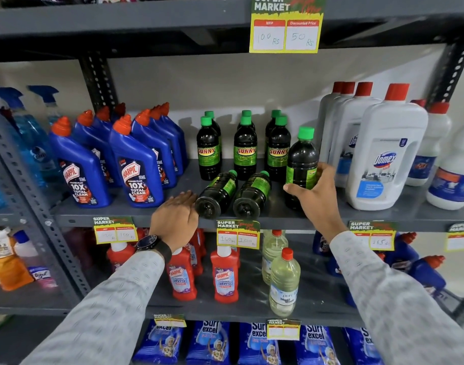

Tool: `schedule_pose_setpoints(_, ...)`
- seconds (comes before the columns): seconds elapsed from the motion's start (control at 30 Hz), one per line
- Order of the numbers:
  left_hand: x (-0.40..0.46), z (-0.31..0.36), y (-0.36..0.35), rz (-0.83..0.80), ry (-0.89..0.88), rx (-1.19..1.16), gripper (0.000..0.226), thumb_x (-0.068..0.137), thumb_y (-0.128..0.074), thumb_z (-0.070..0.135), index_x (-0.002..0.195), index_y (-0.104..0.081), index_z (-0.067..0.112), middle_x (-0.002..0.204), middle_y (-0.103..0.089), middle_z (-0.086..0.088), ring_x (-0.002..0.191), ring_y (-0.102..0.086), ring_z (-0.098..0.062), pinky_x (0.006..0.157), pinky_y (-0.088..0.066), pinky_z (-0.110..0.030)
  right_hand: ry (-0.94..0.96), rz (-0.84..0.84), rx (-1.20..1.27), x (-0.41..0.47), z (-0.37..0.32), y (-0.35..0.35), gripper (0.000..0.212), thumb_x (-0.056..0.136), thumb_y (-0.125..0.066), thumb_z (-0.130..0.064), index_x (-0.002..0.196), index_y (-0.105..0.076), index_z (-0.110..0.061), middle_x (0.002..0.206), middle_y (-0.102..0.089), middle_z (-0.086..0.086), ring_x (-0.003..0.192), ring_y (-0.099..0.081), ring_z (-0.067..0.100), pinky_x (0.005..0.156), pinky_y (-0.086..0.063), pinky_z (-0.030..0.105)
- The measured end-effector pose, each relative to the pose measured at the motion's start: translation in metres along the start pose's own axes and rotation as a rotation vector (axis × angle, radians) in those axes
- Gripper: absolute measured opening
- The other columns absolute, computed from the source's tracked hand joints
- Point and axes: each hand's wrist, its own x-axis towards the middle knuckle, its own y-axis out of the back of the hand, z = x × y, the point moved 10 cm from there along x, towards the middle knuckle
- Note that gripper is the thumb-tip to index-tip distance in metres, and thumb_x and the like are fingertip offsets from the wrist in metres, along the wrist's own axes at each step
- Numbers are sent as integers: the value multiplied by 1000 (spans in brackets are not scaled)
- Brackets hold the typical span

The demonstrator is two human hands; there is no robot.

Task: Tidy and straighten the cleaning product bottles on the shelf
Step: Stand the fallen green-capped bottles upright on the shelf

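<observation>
On the grey middle shelf (136, 213) stand several dark Sunny bottles with green caps (245, 151) in rows. Two more Sunny bottles lie on their sides at the front, one on the left (217, 192) and one on the right (252, 194), bases toward me. My right hand (315, 191) grips an upright Sunny bottle (302, 164) at the right of the group, its base on the shelf. My left hand (176, 216) is at the shelf's front edge, fingers touching the base of the left lying bottle, not closed around it.
Blue Harpic bottles (136, 164) crowd the left of the shelf; white Domex bottles (383, 159) stand close on the right. Price tags (237, 234) hang on the front edge. Red Harpic bottles and clear bottles fill the shelf below, Surf Excel packs lower still.
</observation>
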Motion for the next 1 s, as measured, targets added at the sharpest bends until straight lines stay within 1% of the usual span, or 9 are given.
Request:
schedule_pose_setpoints(0.13,1,-1,-2,-5,-4,-2,49,104,-34,32,142,-56,12,149,-55,-7,140,-49,-22,119,-33,-37,16,-20,-6,-1,-3,-1,84,74,-91,-25,139,-38,-26,131,-55,2,118,-59,19,101,-53,45)
schedule_pose_setpoints(0.27,1,-2,-3,-10,-2,3,44,105,-39,29,143,-55,13,150,-54,-7,141,-48,-21,120,-32,-37,51,34,-51,-5,-10,-1,95,66,-96,-36,137,-34,-26,132,-48,0,116,-54,13,96,-48,27)
schedule_pose_setpoints(0.4,1,-1,-3,-8,-2,12,48,104,-34,32,143,-55,14,150,-55,-6,141,-49,-21,119,-33,-37,45,24,-66,-4,-5,-3,82,73,-91,-23,137,-39,-22,122,-55,-3,104,-58,7,81,-46,16)
schedule_pose_setpoints(0.5,0,0,-1,-4,-4,8,56,100,-28,37,141,-57,12,148,-56,-7,139,-50,-22,118,-34,-38,11,-8,-44,-1,3,-3,74,79,-83,-16,141,-43,-25,113,-63,-14,100,-62,1,78,-51,17)
schedule_pose_setpoints(0.6,1,0,-2,0,-8,14,49,103,-34,33,141,-57,12,148,-56,-7,139,-51,-22,118,-34,-38,0,-20,-11,-2,2,-2,86,78,-86,-21,149,-37,-27,126,-63,-9,109,-61,0,86,-48,15)
schedule_pose_setpoints(0.7,1,-1,-2,2,-8,13,44,105,-39,29,142,-57,13,149,-56,-7,140,-50,-22,118,-34,-38,23,18,-13,-3,-5,0,92,71,-95,-31,142,-37,-26,132,-56,-5,117,-57,8,96,-48,26)
schedule_pose_setpoints(0.77,1,-1,-2,3,-6,18,46,104,-36,31,142,-57,13,148,-56,-7,139,-50,-22,118,-34,-38,19,33,-17,-4,-4,1,83,74,-93,-23,138,-40,-22,126,-59,-4,111,-61,7,92,-52,25)
schedule_pose_setpoints(0.9,0,1,-1,0,-13,25,57,98,-28,36,141,-57,11,147,-57,-9,138,-52,-23,117,-35,-38,-2,33,14,-1,5,4,71,78,-82,-8,134,-41,-26,118,-64,-8,96,-64,-7,75,-52,10)
schedule_pose_setpoints(1.0,1,1,-1,0,-12,28,59,97,-27,37,141,-57,11,147,-57,-9,138,-52,-23,117,-36,-38,-4,37,32,-2,1,4,79,76,-89,-19,134,-37,-32,123,-61,-8,106,-63,2,81,-51,13)
